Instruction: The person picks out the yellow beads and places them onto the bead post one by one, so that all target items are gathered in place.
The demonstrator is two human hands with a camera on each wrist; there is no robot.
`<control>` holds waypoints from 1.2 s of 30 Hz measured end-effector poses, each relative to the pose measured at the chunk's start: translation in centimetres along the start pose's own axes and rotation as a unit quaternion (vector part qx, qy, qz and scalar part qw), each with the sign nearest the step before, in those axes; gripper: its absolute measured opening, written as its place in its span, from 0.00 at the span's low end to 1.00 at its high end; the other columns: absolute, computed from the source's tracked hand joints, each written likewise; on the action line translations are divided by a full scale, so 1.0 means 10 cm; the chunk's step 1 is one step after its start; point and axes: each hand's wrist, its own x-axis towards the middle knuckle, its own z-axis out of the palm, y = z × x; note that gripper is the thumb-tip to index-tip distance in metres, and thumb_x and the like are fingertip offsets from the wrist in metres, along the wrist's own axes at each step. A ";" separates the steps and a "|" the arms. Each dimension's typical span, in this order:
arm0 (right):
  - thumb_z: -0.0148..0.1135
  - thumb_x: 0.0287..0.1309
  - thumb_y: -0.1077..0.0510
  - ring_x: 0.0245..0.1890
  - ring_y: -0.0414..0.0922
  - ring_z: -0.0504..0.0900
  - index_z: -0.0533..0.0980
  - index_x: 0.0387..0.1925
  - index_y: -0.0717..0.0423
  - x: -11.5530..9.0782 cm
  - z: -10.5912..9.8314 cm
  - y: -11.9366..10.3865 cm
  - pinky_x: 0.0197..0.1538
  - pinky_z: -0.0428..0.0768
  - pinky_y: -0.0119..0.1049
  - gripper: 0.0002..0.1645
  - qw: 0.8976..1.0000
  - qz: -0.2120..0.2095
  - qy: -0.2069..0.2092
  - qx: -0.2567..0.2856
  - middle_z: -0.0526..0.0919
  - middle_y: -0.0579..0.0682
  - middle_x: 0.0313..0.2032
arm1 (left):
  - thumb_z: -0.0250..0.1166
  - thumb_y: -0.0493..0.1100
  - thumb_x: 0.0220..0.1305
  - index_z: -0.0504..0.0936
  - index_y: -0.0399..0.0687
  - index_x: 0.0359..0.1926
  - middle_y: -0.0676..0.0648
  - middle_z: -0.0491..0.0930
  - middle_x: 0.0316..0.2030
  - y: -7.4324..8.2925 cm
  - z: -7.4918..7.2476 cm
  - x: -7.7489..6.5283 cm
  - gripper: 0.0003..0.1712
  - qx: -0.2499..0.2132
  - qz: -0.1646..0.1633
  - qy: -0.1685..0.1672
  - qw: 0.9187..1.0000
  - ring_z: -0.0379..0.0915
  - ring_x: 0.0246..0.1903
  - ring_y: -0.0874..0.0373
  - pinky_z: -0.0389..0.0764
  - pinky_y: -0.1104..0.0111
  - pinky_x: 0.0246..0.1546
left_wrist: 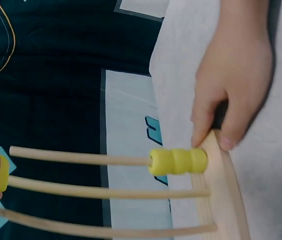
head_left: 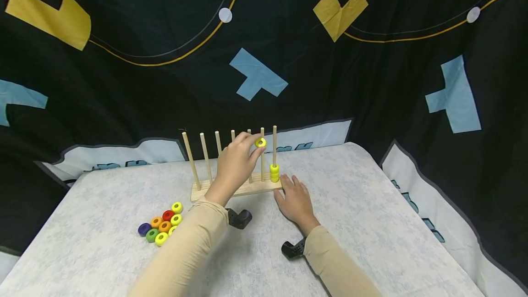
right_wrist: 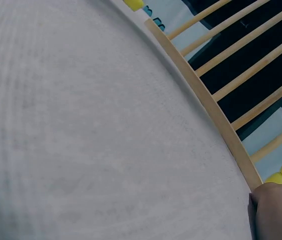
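My left hand [head_left: 236, 162] pinches a yellow bead [left_wrist: 2, 175] between thumb and fingers, right at the top of the second peg [left_wrist: 106, 192] from the right. That peg belongs to a wooden peg rack [head_left: 260, 186] with a row of upright pegs. On the rightmost peg [head_left: 274, 145] several yellow beads [head_left: 274, 174] sit stacked at the bottom. With thumb in front and fingers behind, my right hand [head_left: 296, 200] grips the right end of the rack's base [right_wrist: 211, 107]. The left forearm and hand hide part of the rack in the head view.
Left of the rack, loose beads lie grouped on the pale table [head_left: 103, 251]: purple [head_left: 141, 229], green [head_left: 152, 238], orange [head_left: 160, 226], red [head_left: 165, 217] and yellow [head_left: 162, 243]. The left sleeve [head_left: 185, 246] overlaps one. A dark curtain [head_left: 173, 100] hangs behind the table.
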 end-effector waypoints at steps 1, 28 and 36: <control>0.45 0.72 0.39 0.77 0.55 0.56 0.60 0.75 0.52 0.00 0.00 0.00 0.76 0.55 0.54 0.38 1.000 0.000 -0.001 0.000 0.63 0.50 0.74 | 0.67 0.47 0.66 0.81 0.50 0.60 0.46 0.82 0.51 0.02 0.02 0.03 0.22 -0.001 0.001 0.001 1.000 0.79 0.25 0.57 0.70 0.73 0.16; 0.45 0.72 0.39 0.76 0.55 0.58 0.60 0.74 0.52 -0.02 -0.01 0.00 0.76 0.56 0.54 0.37 1.000 -0.011 0.009 -0.003 0.65 0.50 0.74 | 0.63 0.47 0.69 0.79 0.50 0.61 0.48 0.82 0.57 0.20 0.31 0.43 0.21 0.015 -0.010 0.029 0.999 0.86 0.36 0.53 0.84 0.65 0.29; 0.45 0.72 0.38 0.76 0.55 0.58 0.60 0.75 0.52 -0.02 -0.01 0.00 0.76 0.56 0.54 0.37 1.000 -0.007 0.005 -0.002 0.64 0.49 0.74 | 0.61 0.47 0.71 0.78 0.50 0.62 0.47 0.81 0.58 0.25 0.32 0.47 0.21 0.025 -0.019 0.009 0.999 0.86 0.45 0.52 0.86 0.63 0.35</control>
